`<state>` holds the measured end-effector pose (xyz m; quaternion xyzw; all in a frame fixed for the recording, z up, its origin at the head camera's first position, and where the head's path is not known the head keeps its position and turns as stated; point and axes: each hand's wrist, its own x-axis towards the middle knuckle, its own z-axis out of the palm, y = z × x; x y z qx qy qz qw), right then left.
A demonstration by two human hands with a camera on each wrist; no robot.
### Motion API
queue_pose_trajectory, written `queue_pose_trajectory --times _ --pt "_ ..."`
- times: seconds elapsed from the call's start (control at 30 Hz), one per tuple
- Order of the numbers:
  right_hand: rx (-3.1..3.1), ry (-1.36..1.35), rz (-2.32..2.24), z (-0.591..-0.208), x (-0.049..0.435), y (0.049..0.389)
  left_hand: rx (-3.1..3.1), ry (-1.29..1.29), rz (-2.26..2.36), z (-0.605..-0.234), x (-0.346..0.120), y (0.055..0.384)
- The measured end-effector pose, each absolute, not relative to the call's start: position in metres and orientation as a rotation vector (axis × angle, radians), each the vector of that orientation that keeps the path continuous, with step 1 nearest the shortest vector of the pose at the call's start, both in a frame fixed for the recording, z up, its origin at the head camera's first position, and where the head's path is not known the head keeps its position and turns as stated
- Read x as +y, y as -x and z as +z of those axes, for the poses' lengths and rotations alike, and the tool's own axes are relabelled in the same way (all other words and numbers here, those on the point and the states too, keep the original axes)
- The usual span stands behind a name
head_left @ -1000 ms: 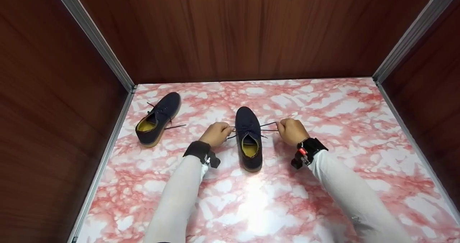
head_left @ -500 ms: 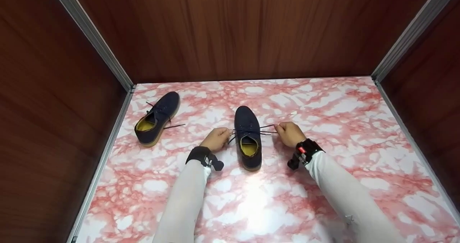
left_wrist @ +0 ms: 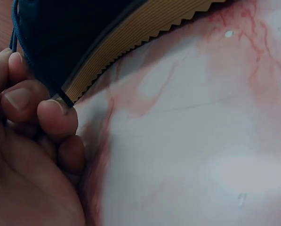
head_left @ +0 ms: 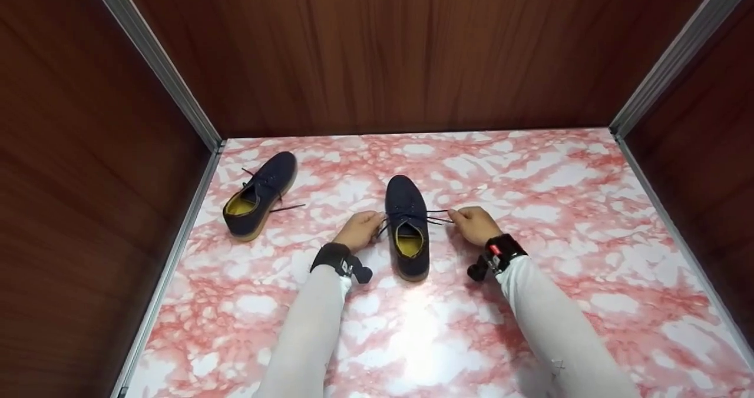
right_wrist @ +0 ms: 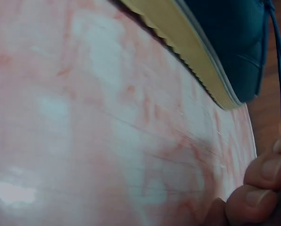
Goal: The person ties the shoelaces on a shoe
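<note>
A dark navy lace-up shoe (head_left: 405,192) with a yellow lining stands upright on the table, toe pointing away from me. To its left, my left hand (head_left: 359,230) pinches a shoelace (left_wrist: 17,23) close to the shoe's side; the curled fingers show in the left wrist view. On the other side my right hand (head_left: 475,225) pinches a shoelace (head_left: 437,211) between thumb and forefinger, drawn sideways from the eyelets. A loose lace end lies just below it. The right wrist view shows only some of the right fingers (right_wrist: 260,183), and the lace runs down toward them.
A second navy shoe (head_left: 277,171) lies at the left, its laces spread loosely. The red-and-white marbled tabletop (head_left: 530,327) is bounded by brown wood panels (head_left: 412,50) at the back and both sides.
Both hands have come slightly nearer the shoe's sides. The right hand's lace loop has narrowed, and the laces over the shoe sit closer together. The second shoe has stayed put.
</note>
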<state>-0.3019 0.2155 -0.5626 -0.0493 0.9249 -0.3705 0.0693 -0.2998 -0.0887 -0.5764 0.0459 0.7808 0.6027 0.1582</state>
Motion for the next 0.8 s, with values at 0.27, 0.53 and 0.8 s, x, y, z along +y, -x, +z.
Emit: queue_pose_trajectory --times 0.27,0.53,0.8 --pt "2.747 0.162 -1.059 -0.568 0.205 0.302 2.252 -0.092 1.742 -0.582 -0.088 0.295" --pt "2.780 0.125 -1.058 -0.566 0.201 0.301 2.238 -0.096 1.803 -0.585 -0.088 0.294" --pt "2.766 0.074 -1.095 -0.562 0.208 0.305 2.288 -0.130 1.744 -0.580 -0.087 0.297"
